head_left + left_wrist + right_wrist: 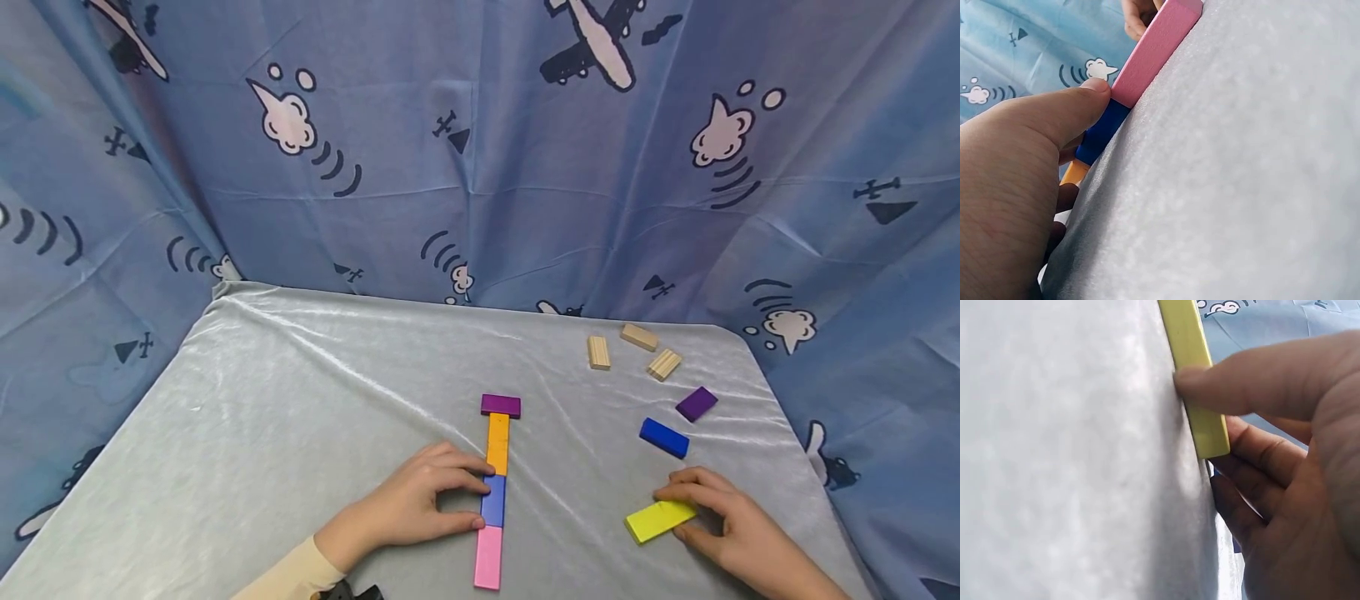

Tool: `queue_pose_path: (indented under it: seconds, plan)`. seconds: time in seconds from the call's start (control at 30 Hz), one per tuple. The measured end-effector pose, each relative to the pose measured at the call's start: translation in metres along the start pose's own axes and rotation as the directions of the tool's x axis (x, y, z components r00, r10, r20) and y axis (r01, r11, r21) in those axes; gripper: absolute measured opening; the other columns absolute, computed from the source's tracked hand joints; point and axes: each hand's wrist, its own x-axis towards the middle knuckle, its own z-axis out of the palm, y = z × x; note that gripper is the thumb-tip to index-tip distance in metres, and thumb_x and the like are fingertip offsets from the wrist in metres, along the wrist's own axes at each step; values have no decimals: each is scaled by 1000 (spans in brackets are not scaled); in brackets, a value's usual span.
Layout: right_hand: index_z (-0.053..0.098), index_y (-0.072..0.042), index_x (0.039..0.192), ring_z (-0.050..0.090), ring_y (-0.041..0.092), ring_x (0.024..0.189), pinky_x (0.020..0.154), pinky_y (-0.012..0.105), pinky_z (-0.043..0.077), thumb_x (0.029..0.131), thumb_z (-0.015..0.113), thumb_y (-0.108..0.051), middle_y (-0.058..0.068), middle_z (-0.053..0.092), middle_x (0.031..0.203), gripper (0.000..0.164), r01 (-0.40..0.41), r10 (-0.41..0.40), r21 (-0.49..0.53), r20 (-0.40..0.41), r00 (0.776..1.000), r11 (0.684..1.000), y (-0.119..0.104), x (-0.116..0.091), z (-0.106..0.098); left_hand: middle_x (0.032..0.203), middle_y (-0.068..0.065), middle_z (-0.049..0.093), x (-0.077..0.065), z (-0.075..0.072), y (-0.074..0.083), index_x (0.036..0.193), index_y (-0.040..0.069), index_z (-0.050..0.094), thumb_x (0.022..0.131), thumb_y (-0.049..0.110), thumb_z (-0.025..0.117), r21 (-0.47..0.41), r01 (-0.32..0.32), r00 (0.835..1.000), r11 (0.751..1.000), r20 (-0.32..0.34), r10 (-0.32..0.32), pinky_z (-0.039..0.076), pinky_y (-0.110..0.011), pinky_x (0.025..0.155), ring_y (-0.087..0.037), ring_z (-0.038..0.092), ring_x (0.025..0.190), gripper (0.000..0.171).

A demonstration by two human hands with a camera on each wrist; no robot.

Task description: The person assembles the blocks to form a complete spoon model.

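Note:
A purple block (501, 406) lies crosswise at the far end of a row. Below it run an orange block (498, 444), a blue block (492, 501) and a pink block (488, 557), end to end. From the left, my left hand (431, 496) touches the row's side with its fingertips, around the blue block; the thumb (1094, 87) sits by the joint of pink and blue. To the right of the row, my right hand (738, 533) pinches a yellow block (654, 522) by its right end, thumb on the near side and fingers on the far side.
Beyond the right hand lie a darker blue block (664, 437) and another purple block (697, 404). Farther back are three plain wooden blocks (599, 352). A grey cloth (300, 400) covers the table, and a printed blue curtain (390, 150) stands behind and at both sides.

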Motion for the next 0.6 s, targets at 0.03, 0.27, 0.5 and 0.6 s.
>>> queue_pose_path:
  seconds: [0.03, 0.27, 0.5, 0.6]
  plan:
    - [78, -32, 126, 58, 6, 120, 94, 21, 55, 90, 90, -18, -2, 63, 136, 40, -8, 8, -12, -6, 1000, 1000, 0, 0, 1, 141, 11, 70, 0, 0, 0, 121, 21, 82, 93, 37, 90, -4, 4, 1000, 1000, 3, -4, 51, -30, 105, -7, 60, 126, 33]
    - [78, -38, 121, 59, 8, 122, 95, 23, 55, 89, 92, -27, -4, 65, 134, 36, 7, -9, -53, -38, 999, 999, 3, 0, 2, 141, 10, 70, -1, -1, -1, 122, 21, 82, 94, 37, 89, 12, -16, 1000, 1000, -3, 16, 51, -30, 105, -8, 61, 126, 33]
    - [76, -41, 118, 60, 6, 121, 97, 21, 54, 90, 91, -34, -11, 66, 129, 33, 40, -45, -46, -92, 995, 998, 0, 0, 4, 141, 10, 71, 1, -2, 3, 122, 21, 82, 94, 36, 89, -14, 29, 999, 999, 25, -28, 51, -31, 106, -8, 61, 126, 33]
    - [75, -40, 120, 61, 5, 115, 95, 22, 56, 92, 90, -36, -12, 66, 128, 31, 42, -46, -44, -97, 994, 998, -4, 3, 3, 141, 11, 71, 1, -2, 1, 122, 21, 82, 94, 36, 89, -10, 27, 999, 1000, 23, -27, 50, -31, 106, -8, 61, 126, 33]
